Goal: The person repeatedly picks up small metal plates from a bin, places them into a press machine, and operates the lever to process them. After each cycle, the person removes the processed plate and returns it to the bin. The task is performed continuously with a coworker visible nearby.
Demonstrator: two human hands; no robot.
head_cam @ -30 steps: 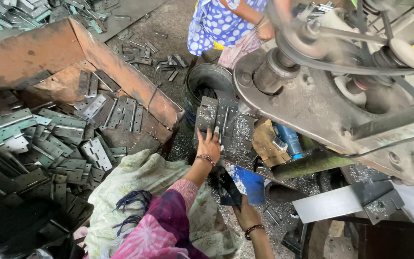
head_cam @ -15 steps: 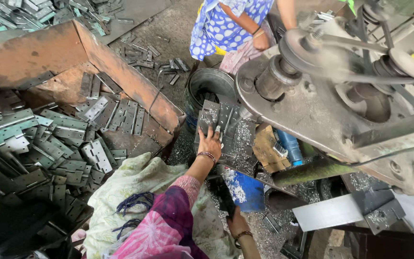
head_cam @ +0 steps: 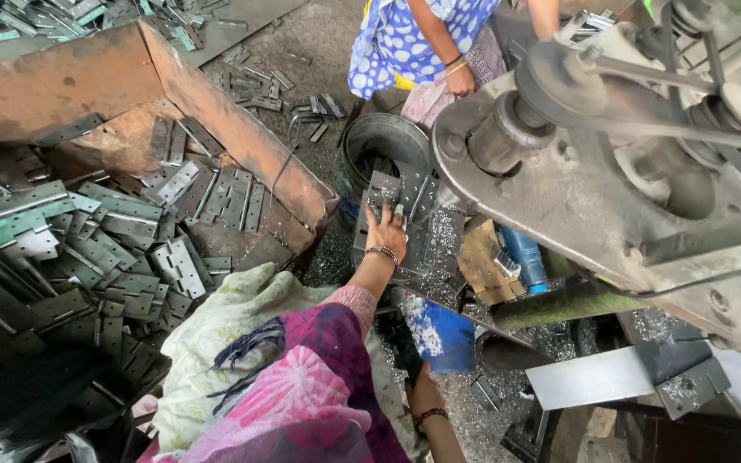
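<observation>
no labels, signs or screens show. the nearest things to packaging are a torn piece of brown cardboard [head_cam: 484, 261] lying at about 3 o'clock from the frame's middle, and a blue plastic bottle [head_cam: 525, 255] lying just beside it on its 3 o'clock side, under the machine.

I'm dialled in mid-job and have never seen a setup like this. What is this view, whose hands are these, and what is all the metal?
This is a head-worn camera looking down at the wearer's own hands. The left hand reaches forward and presses on a flat punched metal plate beside the big grey belt-driven machine. The right hand is low, near a blue container; whether it holds anything is hidden. The rusty bin at left holds many hinge-like plates. A second person in blue dotted cloth sits opposite.
</observation>
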